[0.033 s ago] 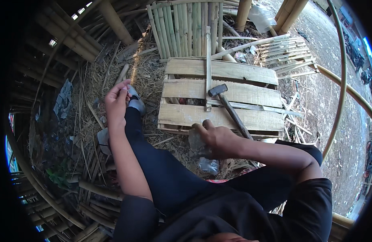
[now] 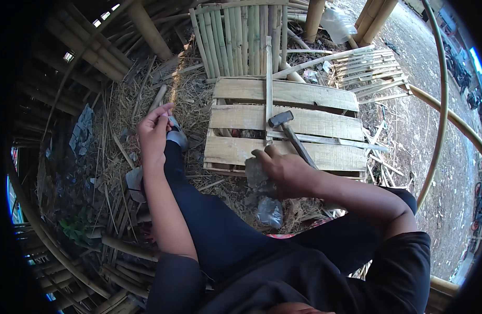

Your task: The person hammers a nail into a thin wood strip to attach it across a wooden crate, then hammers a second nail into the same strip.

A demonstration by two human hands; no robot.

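Note:
My left hand [image 2: 154, 137] is raised above my left leg, thumb and fingertips pinched together. Whatever sits in that pinch is too small to make out. My right hand [image 2: 289, 171] is closed at the front edge of a low bench of wooden slats [image 2: 282, 153]. From its fingers hangs a clear plastic bag [image 2: 257, 175]. On the bench lies a hammer [image 2: 281, 120] with a dark metal head, its handle running toward my right forearm. A bamboo strip [image 2: 269, 89] lies lengthwise across the slats, and another thin strip [image 2: 332, 140] runs crosswise near the hammer.
Behind the bench stands a bamboo slat panel [image 2: 238, 42]. Split bamboo strips [image 2: 369, 68] are stacked at the far right, beside a curved pole [image 2: 440, 104]. Dry straw and scraps cover the ground. Another clear plastic piece [image 2: 270, 211] lies below my right hand.
My right hand has shifted slightly up and away from me with the plastic bag. The left hand holds nearly the same pose.

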